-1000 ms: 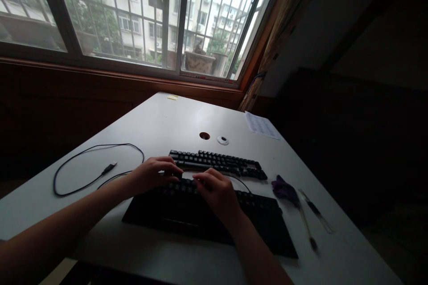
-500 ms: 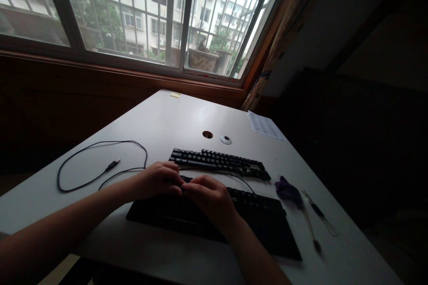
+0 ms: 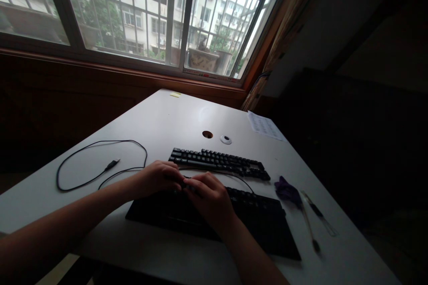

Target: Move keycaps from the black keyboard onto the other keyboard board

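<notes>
My left hand [image 3: 163, 176] and my right hand [image 3: 210, 196] meet over the left part of a black keyboard [image 3: 264, 227], which lies on the desk in front of me. Both hands are closed, with fingertips pinched together and touching or nearly touching. A small dark bit shows between them, too small and dark to name. My hands and forearms hide much of this keyboard. Just behind it, black keycaps [image 3: 217, 159] sit in rows in the layout of a keyboard, with a gap toward their right end.
A black USB cable [image 3: 110, 165] loops on the white desk [image 3: 187, 116] at left. To the right lie a purple cloth [image 3: 288, 191], a thin brush [image 3: 316, 246] and a wire tool with dark grip [image 3: 317, 210]. Behind are a desk hole [image 3: 207, 135], a ring cover [image 3: 226, 140] and paper [image 3: 265, 125].
My right fingertips have shifted slightly up and the wrist has turned a little. The left hand has barely moved. Both hands stay together over the keyboard.
</notes>
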The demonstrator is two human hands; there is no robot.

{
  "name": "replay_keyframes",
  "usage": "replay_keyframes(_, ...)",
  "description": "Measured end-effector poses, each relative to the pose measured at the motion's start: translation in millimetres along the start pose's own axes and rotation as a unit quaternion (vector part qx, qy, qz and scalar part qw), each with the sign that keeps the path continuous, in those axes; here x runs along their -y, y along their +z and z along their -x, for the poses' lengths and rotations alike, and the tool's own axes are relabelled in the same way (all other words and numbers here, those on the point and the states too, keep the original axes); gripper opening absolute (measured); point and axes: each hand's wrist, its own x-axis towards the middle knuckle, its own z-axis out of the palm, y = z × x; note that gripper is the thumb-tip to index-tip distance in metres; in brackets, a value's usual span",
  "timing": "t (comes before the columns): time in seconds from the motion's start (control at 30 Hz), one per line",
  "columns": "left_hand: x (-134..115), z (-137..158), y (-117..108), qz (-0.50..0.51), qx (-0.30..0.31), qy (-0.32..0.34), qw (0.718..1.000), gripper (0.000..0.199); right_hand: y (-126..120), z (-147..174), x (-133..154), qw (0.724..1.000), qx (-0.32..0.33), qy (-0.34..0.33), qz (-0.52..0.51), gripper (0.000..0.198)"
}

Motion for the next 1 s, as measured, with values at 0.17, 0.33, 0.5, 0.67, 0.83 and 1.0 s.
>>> replay_keyframes(0.17,0.7,-0.2,-1.8,0.025,0.011,-0.011,1.0,0.023,-3.0,-2.8,2.9,1.0,-0.007,-0.001,0.002,0.019)
replay_keyframes(0.33,2.4,0.4,-0.5,0.017,0.02,-0.023,0.999,0.025,-2.3,-3.6,3.4,1.0,-0.004,0.01,-0.009,0.015)
replay_keyframes(0.5,-2.1,-0.9,-2.9,0.025,0.013,-0.025,0.999,0.03,-1.4,-3.1,3.3,0.999,-0.016,0.02,-0.022,0.018)
replay_keyframes(0.67,-5.6,-0.6,-10.7,0.035,-0.023,-0.057,0.998,0.025,-3.9,-3.0,0.7,0.997,-0.01,0.069,-0.037,0.023)
replay_keyframes(0.83,-2.6,1.3,-17.7,-0.001,-0.044,-0.066,0.997,0.021,-2.3,0.0,-4.4,0.994,0.029,0.097,-0.04,0.022)
replay_keyframes(1.0,-3.6,0.5,-19.5,-0.034,-0.047,-0.044,0.997,0.019,-1.5,2.4,-4.8,0.992,0.085,0.092,-0.034,0.028)
